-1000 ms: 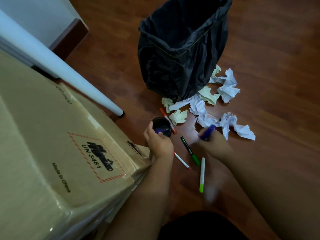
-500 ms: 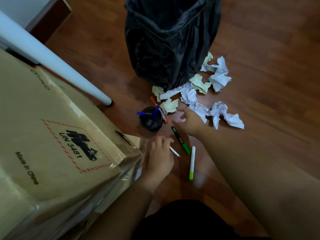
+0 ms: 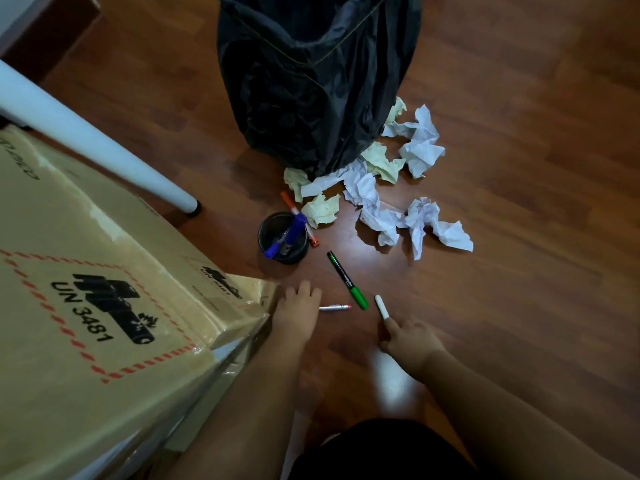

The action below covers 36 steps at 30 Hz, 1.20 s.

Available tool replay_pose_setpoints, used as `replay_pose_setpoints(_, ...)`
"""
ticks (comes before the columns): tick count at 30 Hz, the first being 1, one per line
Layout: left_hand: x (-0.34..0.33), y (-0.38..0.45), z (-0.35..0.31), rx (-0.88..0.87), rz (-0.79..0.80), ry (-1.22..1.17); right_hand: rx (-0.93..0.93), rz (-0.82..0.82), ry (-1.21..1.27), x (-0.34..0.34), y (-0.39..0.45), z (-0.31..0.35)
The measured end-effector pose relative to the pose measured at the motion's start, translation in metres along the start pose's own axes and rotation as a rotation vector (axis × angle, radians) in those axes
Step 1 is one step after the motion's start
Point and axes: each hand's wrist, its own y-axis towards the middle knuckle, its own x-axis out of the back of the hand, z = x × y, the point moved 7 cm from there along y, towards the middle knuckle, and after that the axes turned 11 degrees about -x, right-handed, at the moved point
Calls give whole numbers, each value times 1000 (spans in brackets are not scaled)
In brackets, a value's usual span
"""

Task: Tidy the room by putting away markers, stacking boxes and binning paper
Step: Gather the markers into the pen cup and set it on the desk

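- The left hand (image 3: 298, 308), low in the middle of the frame, lies palm down on the floor (image 3: 519, 306) with fingers loosely spread and nothing in them; its fingertips are just beside the butt of a small silver marker (image 3: 334, 307) with a red tip.
- The right hand (image 3: 410, 341), lower right of centre, pinches the near end of a white marker (image 3: 381, 306), whose far end points up the frame.
- A green marker (image 3: 347, 280) lies slantwise between the two hands, apart from both.
- The black cup (image 3: 283, 238), centre frame, holds blue markers (image 3: 287, 235); an orange marker (image 3: 288, 201) lies against its far right side.
- Crumpled paper (image 3: 420, 147) crowds the foot of the black bin (image 3: 311, 81), upper centre.
- The cardboard box (image 3: 104, 289) fills the left; its corner is close beside the left hand, and a white table leg (image 3: 104, 147) slants above it.
- Bare floor lies to the right.
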Motion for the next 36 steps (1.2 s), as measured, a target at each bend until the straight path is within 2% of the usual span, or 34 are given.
replay_pose_setpoints(3, 13, -13, -15, -21, -19, -74, -53, -97, 78, 1, -5, -14)
replay_pose_setpoints(5, 39, -28, -23, -42, -137, -174, -14, -181, 123, 2, -8, -19)
replay_pose_setpoints(7, 74, -53, -25, -45, -343, -384, 24, -146, 249, 17, -13, -22)
replay_pose_setpoints(10, 123, -93, -13, 50, -748, -661, -183, -234, 731, 56, -16, -54)
replay_pose_setpoints(12, 145, -108, 1, 146, -930, -754, -337, -397, 1138, 89, -22, -85)
replay_pose_setpoints(14, 157, -110, 14, 252, -998, -780, -398, -593, 1395, 128, -26, -108)
replay_pose_setpoints(18, 146, -91, 35, 405, -926, -804, -184, -620, 1827, 199, -11, -106)
replay_pose_setpoints(20, 132, -76, 40, 462, -823, -869, -141, -623, 1824, 219, 2, -94)
replay_pose_setpoints(22, 127, -70, 42, 519, -786, -950, -175, -604, 1714, 225, 19, -80)
replay_pose_setpoints(24, 128, -73, 43, 537, -872, -1044, -204, -552, 1602, 223, 38, -69)
replay_pose_setpoints(28, 136, -82, 55, 632, -1169, -1331, -218, -389, 1463, 197, 60, -59)
replay_pose_setpoints(30, 151, -65, 51, 586, -1124, -1266, -304, -334, 1345, 165, 59, -65)
replay_pose_setpoints(33, 166, -25, 33, 498, -706, -718, -300, -102, 960, 105, 55, -59)
replay_pose_setpoints(34, 160, -14, 32, 499, -556, -634, -265, -1, 853, 86, 52, -52)
replay_pose_setpoints(36, 140, -3, 38, 543, -304, -647, -261, 128, 771, 57, 47, -45)
